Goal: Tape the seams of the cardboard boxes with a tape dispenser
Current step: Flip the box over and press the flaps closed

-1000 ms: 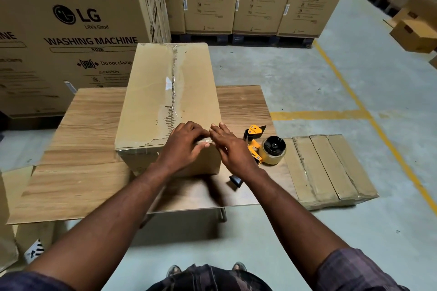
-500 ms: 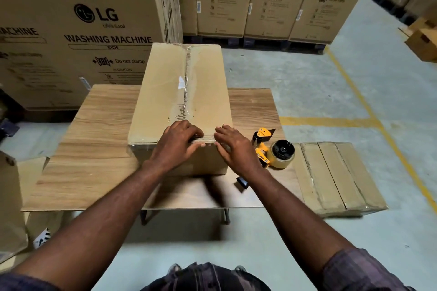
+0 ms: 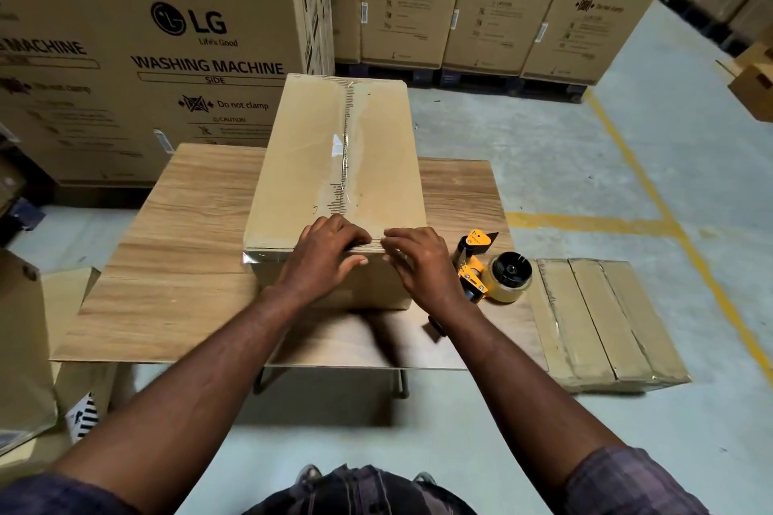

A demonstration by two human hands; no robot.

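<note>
A plain brown cardboard box stands lengthwise in the middle of the frame on a light wood-grain table, its top seam covered by a strip of clear glossy tape that runs away from the camera. Both of the person's bare hands lie on the box's near top edge. The left hand drapes over that edge with its fingers flat on the top and its thumb on the front face, pressing rather than grasping. The right hand is just beside it, fingers loosely extended along the same edge and holding nothing. Right of centre, the yellow and black tape dispenser with its roll lies on the table near the right wrist, untouched. A flat bundle of folded cardboard lies at the right, and tall printed washing-machine cartons fill the upper left and top.
</note>
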